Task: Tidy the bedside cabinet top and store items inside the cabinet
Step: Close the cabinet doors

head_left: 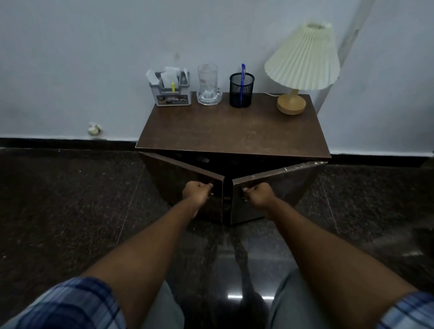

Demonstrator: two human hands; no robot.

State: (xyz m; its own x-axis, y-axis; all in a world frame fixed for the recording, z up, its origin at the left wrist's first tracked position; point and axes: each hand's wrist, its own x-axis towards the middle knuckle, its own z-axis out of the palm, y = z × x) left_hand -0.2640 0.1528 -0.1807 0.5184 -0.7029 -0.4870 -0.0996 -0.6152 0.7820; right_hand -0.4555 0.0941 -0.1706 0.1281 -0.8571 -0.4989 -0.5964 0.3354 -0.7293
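Cabinet stood on the dark floor with its back against the pale wall, its long axis running left to right along that wall and its front facing the person. Both doors were partly swung out toward the person, their free edges close together with a narrow gap between. The left hand was curled in a grip at the inner edge of the left door, and the right hand gripped the inner edge of the right door the same way. The inside was too dark to read. Along the back of the top stood four things in a row: a grey caddy stuffed with papers at the left, a glass mug just beside it, a black mesh pot holding an upright blue pen, and a lamp with a pleated shade at the right. The front of the top was bare wood.
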